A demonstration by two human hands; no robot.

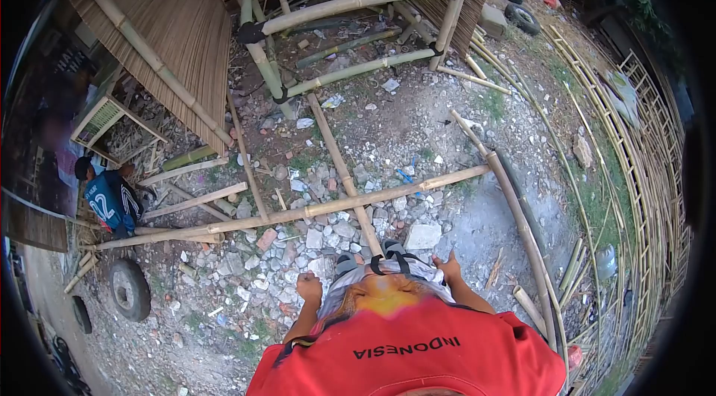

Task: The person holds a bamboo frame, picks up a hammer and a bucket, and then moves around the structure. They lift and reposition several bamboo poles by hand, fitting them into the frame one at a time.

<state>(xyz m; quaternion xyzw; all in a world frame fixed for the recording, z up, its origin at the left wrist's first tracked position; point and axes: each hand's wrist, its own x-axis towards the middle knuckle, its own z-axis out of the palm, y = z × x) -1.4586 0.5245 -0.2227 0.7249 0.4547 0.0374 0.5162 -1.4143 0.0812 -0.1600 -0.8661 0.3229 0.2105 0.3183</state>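
Note:
My left hand hangs at my left side with its fingers curled in, and nothing shows in it. On the other side, my right hand is held by my thigh, fingers apart, holding nothing. Between them are my feet in sandals on rubble. A bamboo pole runs from my feet toward a bamboo frame. It crosses a longer bamboo pole lying sideways in front of me. A pale stone block sits just beyond my right hand. Neither hand touches a pole.
Ahead stands a bamboo frame with black bindings at its corners. A woven panel leans at left, near a crouching person. A tyre lies at left. Curved poles and a long bamboo lattice flank the right.

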